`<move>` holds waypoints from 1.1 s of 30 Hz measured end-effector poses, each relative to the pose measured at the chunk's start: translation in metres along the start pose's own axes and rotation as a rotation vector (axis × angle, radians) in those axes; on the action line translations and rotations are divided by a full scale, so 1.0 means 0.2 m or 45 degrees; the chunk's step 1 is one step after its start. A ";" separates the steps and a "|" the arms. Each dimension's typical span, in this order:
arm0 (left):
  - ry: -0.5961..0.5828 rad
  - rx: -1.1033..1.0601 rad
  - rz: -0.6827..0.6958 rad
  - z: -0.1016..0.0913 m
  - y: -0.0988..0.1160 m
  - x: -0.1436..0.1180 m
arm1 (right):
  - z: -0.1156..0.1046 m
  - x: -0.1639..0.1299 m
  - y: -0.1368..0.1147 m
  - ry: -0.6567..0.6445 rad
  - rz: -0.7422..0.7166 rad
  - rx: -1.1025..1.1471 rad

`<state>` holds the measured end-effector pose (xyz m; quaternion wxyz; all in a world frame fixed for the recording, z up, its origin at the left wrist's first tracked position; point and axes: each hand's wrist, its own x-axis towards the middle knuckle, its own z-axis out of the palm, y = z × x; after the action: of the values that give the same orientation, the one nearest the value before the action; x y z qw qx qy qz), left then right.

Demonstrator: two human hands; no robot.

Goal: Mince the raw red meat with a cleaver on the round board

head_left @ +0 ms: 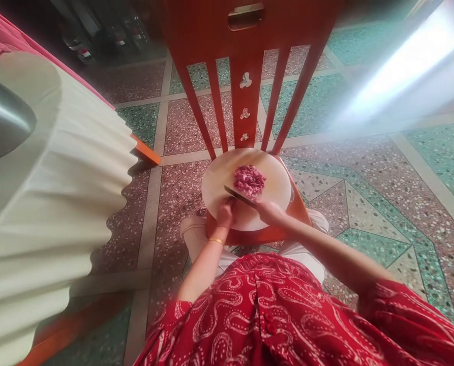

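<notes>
A round pale cutting board (217,173) rests on the seat of a red wooden chair. On it lies a heap of chopped raw meat (249,179). My right hand (269,211) grips a kitchen knife (240,194), whose blade points left along the near side of the heap. Close to the blade's far end, my left hand (225,212) is at the board's near left part. Its fingers are curled and partly hidden by the knife, so what they hold, if anything, does not show.
The chair's slatted backrest (244,101) rises behind the board. To the left stands a table with a cream ruffled cloth (70,178), carrying a shiny metal vessel (5,114). Patterned terrazzo floor (367,203) surrounds the chair, and bright light falls at the upper right.
</notes>
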<state>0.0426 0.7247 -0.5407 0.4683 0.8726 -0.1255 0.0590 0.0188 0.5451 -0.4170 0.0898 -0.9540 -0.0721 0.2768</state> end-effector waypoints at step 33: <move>0.104 0.189 0.192 -0.09 0.11 -0.03 | -0.01 -0.01 -0.03 0.107 -0.050 -0.026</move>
<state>0.0319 0.7292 -0.5149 0.4014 0.8898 -0.1669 0.1386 0.0178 0.5501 -0.4122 0.0884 -0.9641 -0.0897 0.2339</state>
